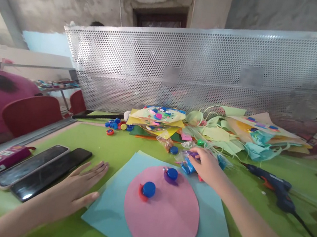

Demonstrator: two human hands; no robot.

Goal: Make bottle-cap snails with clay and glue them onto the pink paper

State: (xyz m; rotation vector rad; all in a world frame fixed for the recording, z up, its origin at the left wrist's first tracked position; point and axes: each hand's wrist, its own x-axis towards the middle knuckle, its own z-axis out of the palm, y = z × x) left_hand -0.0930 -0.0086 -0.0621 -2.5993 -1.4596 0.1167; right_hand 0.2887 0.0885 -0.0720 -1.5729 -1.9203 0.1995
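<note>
My left hand lies flat on the green tabletop, fingers stretched out, beside the left edge of a light blue paper sheet. On that sheet is a pink paper circle bearing two blue bottle caps, one with a red curved piece against it, the other with a purple piece below. Beyond the sheet's far edge, my right hand has its fingers bent and closed at a small purple item among clear plastic bags. Its fingertips partly hide what they grip. A blue packet lies under them.
Phones and a purple case lie at left. Decorated papers and loose caps line the back by a perforated metal screen. A corded glue gun lies right. A person in pink sits far left.
</note>
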